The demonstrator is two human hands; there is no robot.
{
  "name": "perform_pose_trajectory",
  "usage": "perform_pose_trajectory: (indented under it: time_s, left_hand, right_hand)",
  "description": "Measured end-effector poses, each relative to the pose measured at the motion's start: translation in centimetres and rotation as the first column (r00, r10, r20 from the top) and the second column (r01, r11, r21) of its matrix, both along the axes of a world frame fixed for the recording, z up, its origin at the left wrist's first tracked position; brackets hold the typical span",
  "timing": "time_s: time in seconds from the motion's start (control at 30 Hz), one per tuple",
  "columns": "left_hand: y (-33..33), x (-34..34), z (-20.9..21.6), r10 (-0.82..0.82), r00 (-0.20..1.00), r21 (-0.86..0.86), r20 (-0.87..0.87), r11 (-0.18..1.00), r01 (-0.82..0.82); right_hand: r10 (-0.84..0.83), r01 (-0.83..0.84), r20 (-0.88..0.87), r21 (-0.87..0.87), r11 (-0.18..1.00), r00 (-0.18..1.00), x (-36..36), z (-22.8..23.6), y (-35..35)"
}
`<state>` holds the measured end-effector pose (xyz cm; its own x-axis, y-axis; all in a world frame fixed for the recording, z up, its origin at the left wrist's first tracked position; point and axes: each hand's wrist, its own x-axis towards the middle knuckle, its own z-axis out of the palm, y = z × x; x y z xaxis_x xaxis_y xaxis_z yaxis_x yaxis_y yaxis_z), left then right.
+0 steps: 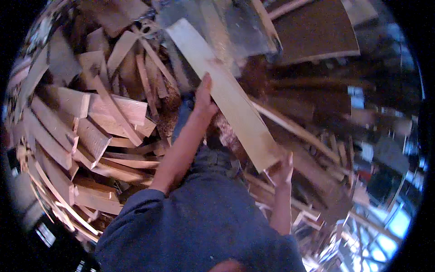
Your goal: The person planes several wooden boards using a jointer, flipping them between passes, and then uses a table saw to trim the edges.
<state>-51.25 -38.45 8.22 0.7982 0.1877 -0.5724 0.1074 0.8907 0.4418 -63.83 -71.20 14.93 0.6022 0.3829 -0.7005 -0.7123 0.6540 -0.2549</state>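
Note:
A pale, flat wooden board [233, 97] slants across the middle, its far end up to the left and its near end down to the right. My left hand [206, 97] grips its left edge near the middle, thumb lying along the top face and the other fingers hidden beneath. At the near end, my right hand [282, 168] is closed round the corner of the board, somewhat blurred. Beyond the board's far end lies a grey metal surface [247, 34], which looks like a machine table.
Stacked planks and offcuts [95, 127] crowd the left side. A large brown panel [312, 31] stands at the far right. More long timber strips [299, 129] lie on the right, and sawdust [170, 102] covers the ground near my legs. Bright window-like panes [385, 231] show at lower right.

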Motion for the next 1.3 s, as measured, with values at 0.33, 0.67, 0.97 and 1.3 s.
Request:
perform_pose_trajectory:
  time_s: [0.33,0.67,0.97,1.3]
  left_hand:
    - [0.3,-2.7,-3.7,-0.098,0.994,0.105,0.057,0.99,0.091]
    - [-0.8,-2.2,-1.8,-0.086,0.996,-0.205,0.021,0.975,0.089]
    - [-1.2,1.0,-3.2,-0.192,0.981,-0.085,-0.007,0.978,0.19]
    - [2.1,1.9,-3.0,-0.171,0.972,0.027,-0.16,0.984,0.178]
  right_hand:
    - [-0.044,0.042,0.018,0.086,0.995,0.999,-5.9,-3.2,2.3]
    - [0.111,-0.118,-0.067,-0.125,0.985,0.992,-5.5,-0.6,0.8]
    - [0.437,-0.4,0.075,-0.289,0.87,0.896,-1.5,-0.7,0.4]
    - [0.569,-0.447,0.12,-0.497,0.744,0.813,0.8,2.7,8.4]
